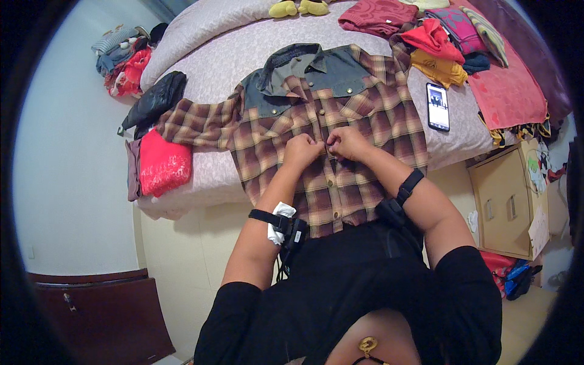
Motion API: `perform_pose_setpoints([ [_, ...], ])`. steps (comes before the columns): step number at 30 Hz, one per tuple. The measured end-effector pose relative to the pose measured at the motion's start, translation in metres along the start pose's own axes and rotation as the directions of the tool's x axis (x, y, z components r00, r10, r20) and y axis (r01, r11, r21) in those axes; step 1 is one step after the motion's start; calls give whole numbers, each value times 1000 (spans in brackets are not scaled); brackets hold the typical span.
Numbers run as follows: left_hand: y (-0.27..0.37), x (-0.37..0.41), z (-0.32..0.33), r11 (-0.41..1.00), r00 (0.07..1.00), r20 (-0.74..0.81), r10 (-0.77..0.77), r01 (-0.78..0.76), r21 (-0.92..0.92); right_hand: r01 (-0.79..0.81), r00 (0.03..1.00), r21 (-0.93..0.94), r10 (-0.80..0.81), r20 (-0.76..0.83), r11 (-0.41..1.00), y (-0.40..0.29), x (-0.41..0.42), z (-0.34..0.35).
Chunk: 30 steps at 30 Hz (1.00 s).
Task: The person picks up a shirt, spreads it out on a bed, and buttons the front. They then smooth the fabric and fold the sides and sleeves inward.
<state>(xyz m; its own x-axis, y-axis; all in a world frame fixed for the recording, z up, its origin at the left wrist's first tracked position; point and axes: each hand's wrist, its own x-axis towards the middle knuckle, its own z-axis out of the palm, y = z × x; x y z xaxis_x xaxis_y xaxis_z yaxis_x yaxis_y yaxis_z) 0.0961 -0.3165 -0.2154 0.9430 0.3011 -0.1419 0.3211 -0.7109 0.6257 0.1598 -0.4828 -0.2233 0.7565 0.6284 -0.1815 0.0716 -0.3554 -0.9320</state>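
A plaid shirt (269, 150) in brown and cream lies front up on the bed, its hem hanging over the near edge. Blue denim covers its collar and shoulder yokes. One sleeve (200, 123) stretches out to the left. At the middle of the front placket, my left hand (305, 148) pinches the cloth edge with thumb and forefinger. Just beside it, my right hand (346, 143) grips the other side of the placket with bent fingers. A button between the fingertips cannot be made out. Snap-like buttons (321, 112) show above and below the hands.
Folded clothes lie at left, a red garment (165, 164) and a black jacket (157, 102). To the right, a phone (438, 107) with a lit screen rests on the bedspread (219, 59), near a mustard garment (435, 66). A wooden cabinet (499, 200) stands at the lower right.
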Motion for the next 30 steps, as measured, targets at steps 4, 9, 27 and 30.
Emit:
perform_pose_setpoints([
  [4,4,2,5,995,992,-126,13,0,103,-8,998,-11,9,70,1000,1,3,0],
  [9,14,9,2,973,997,-18,-74,76,218,-107,991,115,96,94,988,2,6,0],
  [27,-10,8,-6,985,982,180,-64,91,-148,-180,980,272,150,128,945,0,8,0],
  [30,-16,-8,-10,770,956,281,-83,240,-592,-161,987,355,145,73,921,2,8,2],
])
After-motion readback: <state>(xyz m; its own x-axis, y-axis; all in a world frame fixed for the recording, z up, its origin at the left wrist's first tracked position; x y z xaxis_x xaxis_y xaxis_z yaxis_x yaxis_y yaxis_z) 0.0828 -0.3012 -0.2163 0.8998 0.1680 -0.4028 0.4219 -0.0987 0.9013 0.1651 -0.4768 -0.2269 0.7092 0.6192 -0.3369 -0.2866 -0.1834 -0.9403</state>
